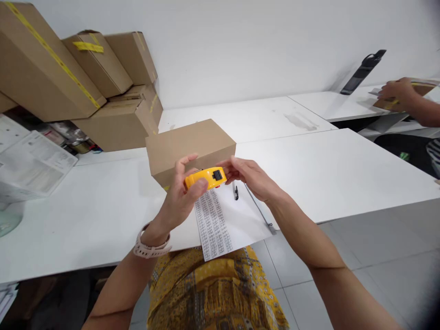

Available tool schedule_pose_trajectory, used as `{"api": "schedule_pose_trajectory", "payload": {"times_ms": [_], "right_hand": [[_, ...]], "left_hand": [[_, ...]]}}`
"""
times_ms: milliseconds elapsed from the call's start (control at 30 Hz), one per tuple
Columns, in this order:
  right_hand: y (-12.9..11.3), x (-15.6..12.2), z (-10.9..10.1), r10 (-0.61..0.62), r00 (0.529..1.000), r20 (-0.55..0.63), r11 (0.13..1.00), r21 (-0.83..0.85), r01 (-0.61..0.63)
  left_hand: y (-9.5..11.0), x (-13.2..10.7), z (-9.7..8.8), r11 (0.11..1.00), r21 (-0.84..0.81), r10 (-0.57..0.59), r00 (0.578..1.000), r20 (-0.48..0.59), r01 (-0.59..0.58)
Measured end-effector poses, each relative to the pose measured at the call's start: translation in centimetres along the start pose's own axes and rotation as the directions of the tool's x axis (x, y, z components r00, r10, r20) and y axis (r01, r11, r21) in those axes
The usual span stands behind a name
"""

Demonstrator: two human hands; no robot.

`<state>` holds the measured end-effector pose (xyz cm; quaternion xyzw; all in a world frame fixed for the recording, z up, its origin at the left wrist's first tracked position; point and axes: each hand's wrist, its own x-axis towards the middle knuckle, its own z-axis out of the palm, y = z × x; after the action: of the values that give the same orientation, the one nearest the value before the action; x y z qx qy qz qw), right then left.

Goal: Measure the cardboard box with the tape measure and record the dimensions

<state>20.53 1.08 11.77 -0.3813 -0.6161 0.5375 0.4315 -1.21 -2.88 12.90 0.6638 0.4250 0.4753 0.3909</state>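
My left hand (182,195) is wrapped round a yellow tape measure (202,178) with a black slide lock, its thumb lying along the near side. My right hand (249,178) has its fingers drawn together at the tape measure's right end; the fingertips are partly hidden. Just behind both hands sits a closed brown cardboard box (190,142). Below them lies a sheet of printed labels (215,229), with rows of small text, on a white zip pouch (250,220). A black-clipped pen (236,190) rests on the pouch, beneath my right hand.
Cardboard boxes (117,123) with yellow tape are stacked at the back left. A white printed carton (34,167) stands at the left. Further right, a dark bottle (362,73) stands near another person's hand (400,91), which holds a brown package. The white table (309,169) ends at a front edge.
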Motion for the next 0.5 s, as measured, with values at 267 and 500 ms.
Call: {"api": "schedule_pose_trajectory", "payload": {"times_ms": [267,500], "right_hand": [[-2.2,1.7,2.6,0.098,0.987,0.127,0.988,-0.133,-0.081],[-4.3,7.6,-2.1,-0.030,0.995,-0.100,0.997,-0.071,0.023]], "left_hand": [[-0.7,-0.8,-1.9,0.998,-0.011,-0.065,0.998,-0.009,0.065],[-0.5,1.1,-9.7,0.992,-0.042,-0.124,0.969,-0.214,0.118]]}}
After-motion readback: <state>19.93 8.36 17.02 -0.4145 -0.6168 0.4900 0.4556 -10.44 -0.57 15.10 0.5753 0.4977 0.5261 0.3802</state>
